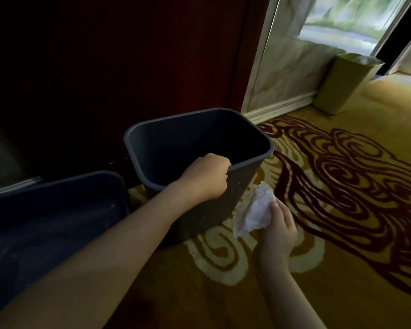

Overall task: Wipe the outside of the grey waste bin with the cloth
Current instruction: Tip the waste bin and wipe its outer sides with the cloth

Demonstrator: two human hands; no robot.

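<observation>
A grey rectangular waste bin point(244, 176) stands upright and empty on the patterned carpet in the middle of the view. My left hand point(206, 178) grips its near rim, fingers curled over the edge. A crumpled white cloth point(254, 211) is held in my right hand point(279, 230), low at the bin's right side. The cloth touches or nearly touches the bin's outer wall near the bottom corner; I cannot tell which.
A second dark bin point(57, 210) sits at the lower left, close beside the grey one. Dark wooden panelling point(104, 67) rises behind both. A tall olive-green bin point(342, 84) stands by the marble wall at the upper right. Yellow carpet point(342, 210) with red swirls spreads to the right.
</observation>
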